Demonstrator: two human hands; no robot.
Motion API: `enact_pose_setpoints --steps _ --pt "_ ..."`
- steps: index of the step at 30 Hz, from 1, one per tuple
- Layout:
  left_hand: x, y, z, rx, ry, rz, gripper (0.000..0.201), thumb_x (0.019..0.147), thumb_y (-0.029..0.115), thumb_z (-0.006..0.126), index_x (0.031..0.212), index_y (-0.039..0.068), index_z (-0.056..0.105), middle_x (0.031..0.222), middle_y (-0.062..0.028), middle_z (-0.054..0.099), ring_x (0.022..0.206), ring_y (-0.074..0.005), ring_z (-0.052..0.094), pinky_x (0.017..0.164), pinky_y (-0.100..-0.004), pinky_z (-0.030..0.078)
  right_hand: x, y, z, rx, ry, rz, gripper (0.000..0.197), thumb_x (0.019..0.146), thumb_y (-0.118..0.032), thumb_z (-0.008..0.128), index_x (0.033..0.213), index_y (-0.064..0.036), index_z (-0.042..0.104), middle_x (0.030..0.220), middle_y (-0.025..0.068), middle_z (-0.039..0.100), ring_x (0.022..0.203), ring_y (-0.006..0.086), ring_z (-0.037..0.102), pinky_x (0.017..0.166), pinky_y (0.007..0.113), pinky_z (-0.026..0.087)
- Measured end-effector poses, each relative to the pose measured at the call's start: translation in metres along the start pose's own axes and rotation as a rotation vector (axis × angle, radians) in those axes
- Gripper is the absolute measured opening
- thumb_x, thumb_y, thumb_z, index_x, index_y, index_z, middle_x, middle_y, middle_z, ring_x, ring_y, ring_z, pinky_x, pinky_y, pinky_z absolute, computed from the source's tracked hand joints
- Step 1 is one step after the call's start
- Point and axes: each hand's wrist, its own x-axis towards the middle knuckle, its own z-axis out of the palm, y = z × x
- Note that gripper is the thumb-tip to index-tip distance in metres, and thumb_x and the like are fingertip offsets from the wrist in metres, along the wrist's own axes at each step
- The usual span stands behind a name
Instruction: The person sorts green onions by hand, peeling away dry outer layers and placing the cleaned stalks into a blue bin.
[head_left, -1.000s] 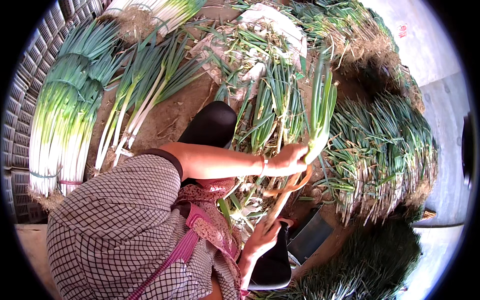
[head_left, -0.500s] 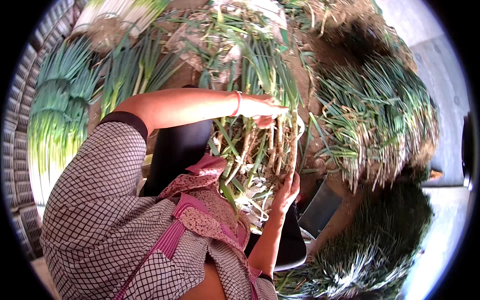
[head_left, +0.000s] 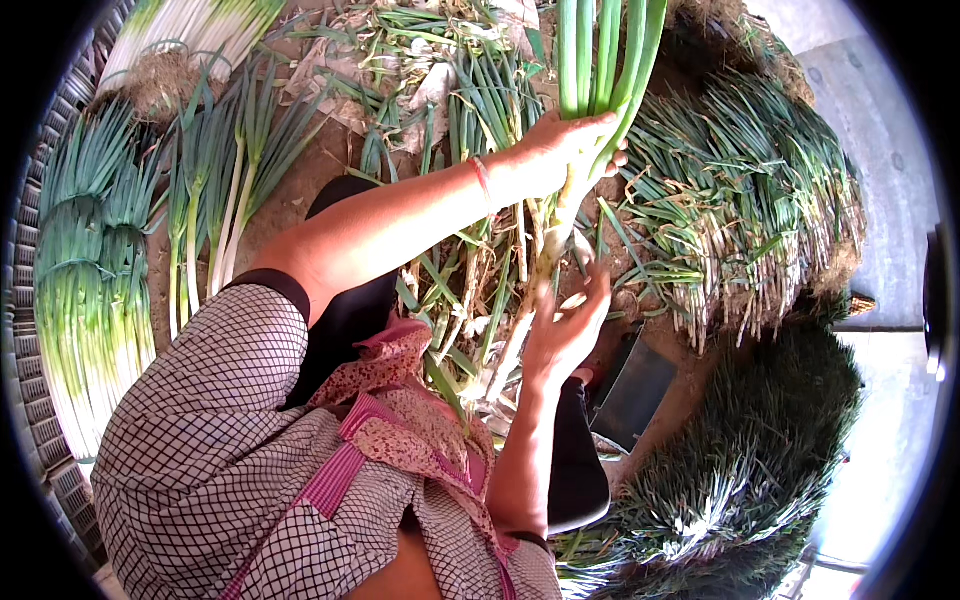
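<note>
My left hand [head_left: 565, 150] is shut around a green onion [head_left: 600, 60]. It holds the onion upright where the green leaves meet the pale stem, and the leaves run up out of the picture. A thin red band [head_left: 482, 178] sits on that wrist. The white stem [head_left: 553, 240] hangs down below the fist. My right hand [head_left: 562, 330] is just under it with the palm up and fingers spread, and the fingertips touch the stem's lower end and its loose outer skin. My checked shirt and patterned apron fill the lower left.
Tied bundles of cleaned green onions [head_left: 85, 260] lie at the left beside a metal grating [head_left: 30, 430], with loose ones [head_left: 215, 190] next to them. A heap with dirty roots [head_left: 740, 200] lies right, a dark green pile [head_left: 740, 470] lower right, trimmings [head_left: 460, 290] underneath, and a dark flat object [head_left: 640, 390].
My left hand has lifted a green onion up out of the pile and holds it higher. My right hand has come up to the stem's lower end.
</note>
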Motion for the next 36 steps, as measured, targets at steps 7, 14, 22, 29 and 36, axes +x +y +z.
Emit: enact_pose_setpoints --steps 7,14,22,29,36 --pt "0.014 0.044 -0.018 0.051 -0.019 0.130 0.024 0.090 0.023 0.055 0.105 0.004 0.058 0.087 -0.0061 0.059 0.076 -0.0175 0.059 0.067 -0.0291 0.050 -0.025 0.066 0.018 -0.141 -0.375 0.028 0.011 0.075 -0.008 0.068 0.072 -0.0010 0.060 0.070 0.0103 0.062 0.062 0.0207 0.059 0.059 0.034 0.047" --pt "0.010 0.029 -0.018 -0.006 -0.061 0.056 0.026 0.091 0.022 0.055 0.107 0.002 0.055 0.088 -0.0066 0.058 0.076 -0.0169 0.058 0.067 -0.0288 0.050 0.051 0.006 0.036 0.275 -0.103 -0.042 0.037 0.079 -0.023 0.070 0.105 -0.0013 0.056 0.098 0.0120 0.061 0.086 0.0227 0.058 0.077 0.035 0.047" --pt "0.023 0.057 -0.028 -0.063 0.131 0.145 0.023 0.089 0.020 0.057 0.104 0.002 0.057 0.089 -0.0084 0.060 0.080 -0.0198 0.061 0.073 -0.0314 0.053 -0.058 0.105 -0.004 0.022 -0.593 0.217 0.018 0.077 -0.004 0.063 0.093 0.0011 0.065 0.078 0.0082 0.067 0.070 0.0143 0.061 0.067 0.029 0.049" --pt "0.008 0.043 -0.026 0.103 0.214 0.054 0.024 0.088 0.020 0.059 0.104 0.002 0.059 0.093 -0.0096 0.061 0.080 -0.0204 0.062 0.072 -0.0319 0.054 0.023 0.033 0.017 0.140 -0.139 -0.049 0.048 0.074 -0.020 0.074 0.115 -0.0043 0.055 0.091 0.0077 0.063 0.075 0.0191 0.061 0.066 0.030 0.050" --pt "0.010 0.016 -0.013 -0.005 0.235 0.009 0.020 0.087 0.018 0.060 0.101 0.005 0.057 0.087 -0.0066 0.058 0.079 -0.0189 0.060 0.068 -0.0309 0.052 0.085 -0.012 0.043 0.082 -0.102 -0.275 0.030 0.072 -0.015 0.075 0.096 -0.0070 0.059 0.083 0.0055 0.057 0.067 0.0167 0.056 0.059 0.030 0.048"
